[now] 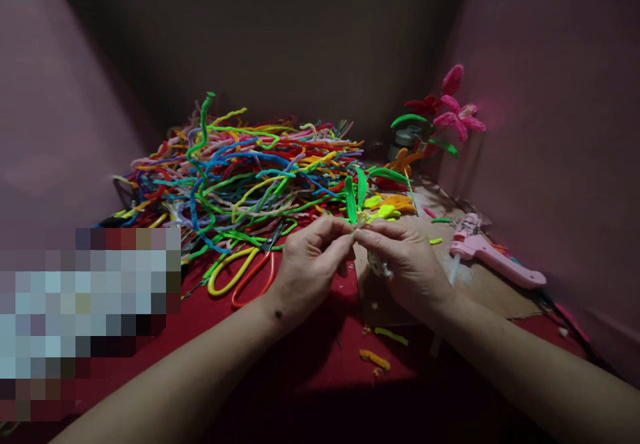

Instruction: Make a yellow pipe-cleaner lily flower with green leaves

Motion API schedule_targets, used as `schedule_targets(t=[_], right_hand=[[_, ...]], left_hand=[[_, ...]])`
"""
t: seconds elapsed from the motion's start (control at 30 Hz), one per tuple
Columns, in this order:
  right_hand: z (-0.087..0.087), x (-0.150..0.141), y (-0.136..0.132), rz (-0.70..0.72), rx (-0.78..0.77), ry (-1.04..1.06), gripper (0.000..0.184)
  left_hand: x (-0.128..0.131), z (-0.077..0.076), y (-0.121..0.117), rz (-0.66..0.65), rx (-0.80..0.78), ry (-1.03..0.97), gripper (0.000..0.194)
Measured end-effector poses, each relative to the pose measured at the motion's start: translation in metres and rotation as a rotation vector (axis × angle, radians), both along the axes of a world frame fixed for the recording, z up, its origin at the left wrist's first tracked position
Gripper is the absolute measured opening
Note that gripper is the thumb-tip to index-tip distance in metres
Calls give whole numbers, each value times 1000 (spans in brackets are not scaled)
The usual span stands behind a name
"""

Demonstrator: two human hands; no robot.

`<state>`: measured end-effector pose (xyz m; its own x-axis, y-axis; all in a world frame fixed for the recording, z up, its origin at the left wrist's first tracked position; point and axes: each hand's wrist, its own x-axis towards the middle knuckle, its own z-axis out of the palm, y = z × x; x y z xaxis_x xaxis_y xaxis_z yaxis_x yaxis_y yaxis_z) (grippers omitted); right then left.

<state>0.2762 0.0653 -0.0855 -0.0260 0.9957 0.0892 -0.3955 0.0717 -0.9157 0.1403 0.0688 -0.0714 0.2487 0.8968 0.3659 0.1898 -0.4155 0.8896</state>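
My left hand (307, 264) and my right hand (407, 264) meet fingertip to fingertip over a red cloth (300, 364), both pinched on a small pipe-cleaner piece with green leaves (355, 197) that stick up above my fingers. Something pale and small shows under my right palm. A big heap of coloured pipe cleaners (240, 171) lies just behind my hands. Scissors with yellow and orange handles (245, 271) rest left of my left hand.
A pink glue gun (493, 257) lies on brown cardboard (500, 297) to the right. Finished pink and red pipe-cleaner flowers (453, 114) stand in a container at the back right. Short cut scraps (375, 359) lie near my wrists. Pink walls close in on both sides.
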Motion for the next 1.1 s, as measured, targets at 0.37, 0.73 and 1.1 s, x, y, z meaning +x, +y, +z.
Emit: schedule_targets(t=[0.37,0.73,1.1], right_hand=[[0,6,3,66,22,54,8],[-2,5,5,51,-69,99,6],[-6,5,4,40,-38,64,5]], left_hand=[[-2,-2,8,-262,-544,-428,9],[2,-2,7,-97,-236,-124,12],[0,-5,4,95,153,145,12]])
